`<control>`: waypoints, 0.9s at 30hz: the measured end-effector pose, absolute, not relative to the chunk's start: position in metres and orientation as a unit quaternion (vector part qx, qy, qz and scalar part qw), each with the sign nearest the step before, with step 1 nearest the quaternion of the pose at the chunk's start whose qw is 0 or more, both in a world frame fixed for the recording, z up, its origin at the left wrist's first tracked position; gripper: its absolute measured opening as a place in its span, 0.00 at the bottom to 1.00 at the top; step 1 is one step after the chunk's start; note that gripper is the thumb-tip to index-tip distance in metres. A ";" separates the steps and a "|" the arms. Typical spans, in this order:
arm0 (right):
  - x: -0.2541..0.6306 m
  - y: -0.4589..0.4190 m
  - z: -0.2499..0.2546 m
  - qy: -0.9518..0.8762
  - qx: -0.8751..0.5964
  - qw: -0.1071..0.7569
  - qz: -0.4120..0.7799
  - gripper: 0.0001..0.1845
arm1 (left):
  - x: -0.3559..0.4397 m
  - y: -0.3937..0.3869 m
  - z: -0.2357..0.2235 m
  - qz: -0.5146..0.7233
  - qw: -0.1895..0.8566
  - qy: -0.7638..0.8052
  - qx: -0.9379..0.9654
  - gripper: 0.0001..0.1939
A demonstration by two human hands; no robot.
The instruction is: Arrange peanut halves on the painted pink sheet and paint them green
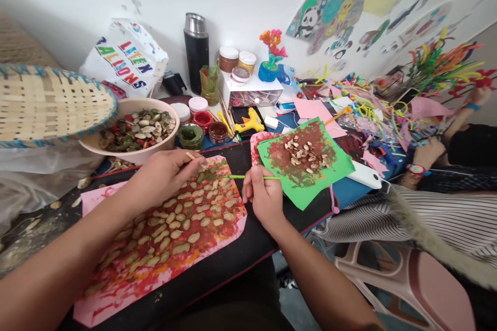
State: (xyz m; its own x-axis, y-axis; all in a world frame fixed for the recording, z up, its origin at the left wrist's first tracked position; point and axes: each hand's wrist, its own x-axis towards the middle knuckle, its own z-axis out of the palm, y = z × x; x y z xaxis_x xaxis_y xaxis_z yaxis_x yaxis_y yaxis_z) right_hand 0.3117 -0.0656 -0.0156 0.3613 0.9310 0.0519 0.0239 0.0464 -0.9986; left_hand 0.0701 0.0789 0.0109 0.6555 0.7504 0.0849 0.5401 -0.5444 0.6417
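Observation:
My right hand (pixel 266 196) is closed around the thin green handle of a paintbrush (pixel 229 176), its tip pointing left over the painted sheet. My left hand (pixel 171 176) is pinched over the sheet's far side, with a small pale stick (pixel 191 155) showing at the fingertips. Beneath both lies a pink sheet (pixel 243 225) smeared with red, orange and green paint. Rows of peanut shells (pixel 176 225) cover it, and the ones near the brush tip are green. My left forearm hides part of the sheet.
Open paint jars, green (pixel 191 137), red (pixel 203 120) and brown (pixel 218 133), stand behind the sheet. A bowl (pixel 171 137) of painted shells is at left, under a woven basket (pixel 50 103). Green paper (pixel 303 199) with shells lies right, near a yellow glue gun (pixel 250 121) and another person's hand (pixel 427 152).

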 end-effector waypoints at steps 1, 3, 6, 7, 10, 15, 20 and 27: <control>0.311 -0.065 -0.017 -0.421 -0.570 0.590 0.386 0.43 | 0.070 0.079 0.011 0.178 0.294 0.376 0.861 0.41; 0.313 -0.065 -0.018 -0.429 -0.567 0.587 0.387 0.43 | 0.070 0.079 0.012 0.179 0.295 0.378 0.859 0.41; 0.320 -0.065 -0.016 -0.418 -0.578 0.596 0.368 0.43 | 0.070 0.079 0.013 0.178 0.299 0.378 0.858 0.41; 0.322 -0.065 -0.015 -0.414 -0.583 0.599 0.361 0.43 | 0.070 0.079 0.013 0.177 0.299 0.377 0.859 0.41; 0.324 -0.064 -0.012 -0.411 -0.586 0.601 0.355 0.43 | 0.069 0.079 0.011 0.176 0.299 0.373 0.860 0.41; 0.319 -0.063 -0.011 -0.412 -0.571 0.608 0.367 0.43 | 0.069 0.079 0.011 0.177 0.302 0.373 0.859 0.41; 0.322 -0.065 -0.010 -0.413 -0.585 0.599 0.358 0.44 | 0.070 0.080 0.010 0.180 0.302 0.380 0.856 0.43; 0.315 -0.065 -0.016 -0.431 -0.574 0.592 0.367 0.43 | 0.068 0.081 0.008 0.179 0.301 0.381 0.856 0.44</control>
State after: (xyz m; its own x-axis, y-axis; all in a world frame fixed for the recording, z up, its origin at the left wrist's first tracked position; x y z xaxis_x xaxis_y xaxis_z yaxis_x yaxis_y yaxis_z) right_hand 0.3147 -0.0651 -0.0157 0.3601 0.9286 0.0893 0.0595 0.0727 -0.9956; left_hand 0.0685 0.0805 0.0080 0.6458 0.7596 0.0766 0.5440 -0.5282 0.6520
